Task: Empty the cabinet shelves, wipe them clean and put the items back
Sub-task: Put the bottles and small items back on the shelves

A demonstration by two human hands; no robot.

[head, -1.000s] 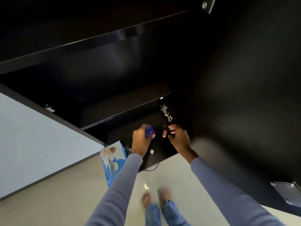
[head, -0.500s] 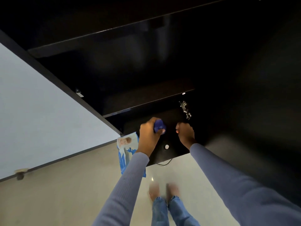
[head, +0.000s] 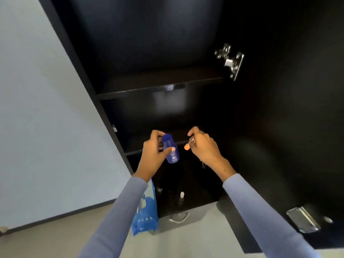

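Pale floor (head: 55, 237), black cabinet (head: 270, 127) open, both hands raised before its shelves.
Near, 6 o'clock: blue bag (head: 147, 209) against the cabinet base. Centre: left hand (head: 153, 155) fingers wrapped round a blue bottle (head: 170, 150); right hand (head: 203, 146) pinching a small orange-tipped item (head: 187, 146). Far, 12 o'clock: bare dark shelf (head: 158, 88); hinge (head: 229, 60) at 1 o'clock.

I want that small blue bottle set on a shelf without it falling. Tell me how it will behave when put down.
The blue bottle looks like rigid plastic, small enough that the left hand pinches it easily, so probably light. It is taller than wide, so it may tip if nudged. Its rounded body would likely roll if laid flat; stand it upright on the shelf.
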